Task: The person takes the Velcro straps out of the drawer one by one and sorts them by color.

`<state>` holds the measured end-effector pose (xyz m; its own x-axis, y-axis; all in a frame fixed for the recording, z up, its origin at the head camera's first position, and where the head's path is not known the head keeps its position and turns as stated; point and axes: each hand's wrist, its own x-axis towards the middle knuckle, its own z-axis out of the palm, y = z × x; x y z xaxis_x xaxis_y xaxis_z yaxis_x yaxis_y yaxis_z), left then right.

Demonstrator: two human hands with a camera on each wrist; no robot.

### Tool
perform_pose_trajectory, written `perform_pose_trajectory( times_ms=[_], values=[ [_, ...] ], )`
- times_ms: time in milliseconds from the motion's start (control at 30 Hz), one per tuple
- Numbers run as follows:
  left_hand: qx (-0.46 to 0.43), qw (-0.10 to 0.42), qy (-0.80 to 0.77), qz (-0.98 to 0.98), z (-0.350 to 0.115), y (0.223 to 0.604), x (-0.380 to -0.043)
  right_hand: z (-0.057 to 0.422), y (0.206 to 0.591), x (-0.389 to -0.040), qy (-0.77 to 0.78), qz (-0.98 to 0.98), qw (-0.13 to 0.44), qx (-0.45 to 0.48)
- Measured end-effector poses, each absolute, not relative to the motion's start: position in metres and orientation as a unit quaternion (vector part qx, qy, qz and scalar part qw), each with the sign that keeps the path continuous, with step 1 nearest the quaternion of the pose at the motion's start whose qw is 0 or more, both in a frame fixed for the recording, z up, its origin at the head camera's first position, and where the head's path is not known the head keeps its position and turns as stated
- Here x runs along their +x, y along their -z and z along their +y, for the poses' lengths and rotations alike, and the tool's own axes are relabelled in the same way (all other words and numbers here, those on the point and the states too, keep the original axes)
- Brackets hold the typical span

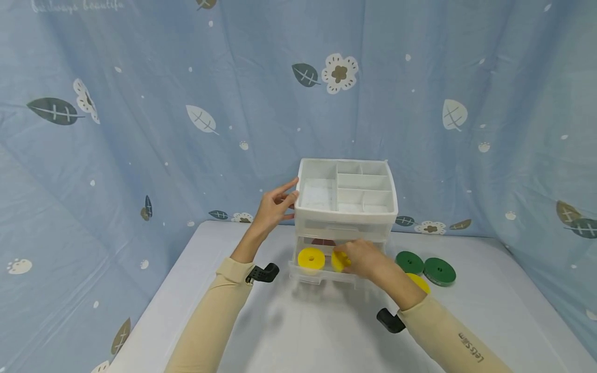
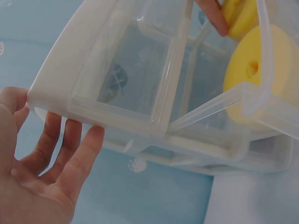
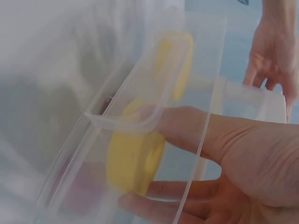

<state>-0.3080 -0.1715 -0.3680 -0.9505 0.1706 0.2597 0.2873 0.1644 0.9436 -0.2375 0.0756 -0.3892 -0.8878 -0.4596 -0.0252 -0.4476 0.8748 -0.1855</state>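
A white plastic drawer unit [image 1: 345,213] with a divided top tray stands at the back of the table, and a clear lower drawer [image 1: 305,274] is pulled out of it. My left hand [image 1: 275,207] touches the unit's left side, fingers spread along its upper edge. Reaching into the drawer, my right hand [image 1: 366,259] pinches a yellow disc-shaped roll [image 3: 133,158] between thumb and fingers. A second yellow roll [image 1: 311,258] with a small centre hole rests in the drawer's left part. Something dark red [image 1: 323,242] shows toward the drawer's back.
Two green rolls [image 1: 440,272] lie on the white table [image 1: 485,311] right of the unit. Another yellow roll [image 1: 420,283] lies near them, partly hidden by my right forearm. A blue patterned curtain [image 1: 261,103] hangs behind the table.
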Motion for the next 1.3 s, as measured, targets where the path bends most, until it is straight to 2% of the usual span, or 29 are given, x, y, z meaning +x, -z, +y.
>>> perform_pose_trajectory(
  times_ms=[300,467,1033,1300],
  values=[
    [-0.146,0.026,0.627,-0.765,-0.168,0.353,-0.296,0.076,0.389,-0.235,0.086,0.969,-0.002,-0.23],
    [-0.147,0.03,0.626,-0.765,-0.17,0.363,-0.305,0.078,0.389,-0.234,0.093,0.97,-0.01,-0.223],
    [-0.148,0.048,0.623,-0.766,-0.173,0.369,-0.308,0.089,0.371,-0.231,0.148,0.972,0.039,-0.18],
    [-0.147,0.036,0.623,-0.767,-0.173,0.365,-0.308,0.1,0.354,-0.225,0.156,0.971,0.054,-0.173]
  ],
)
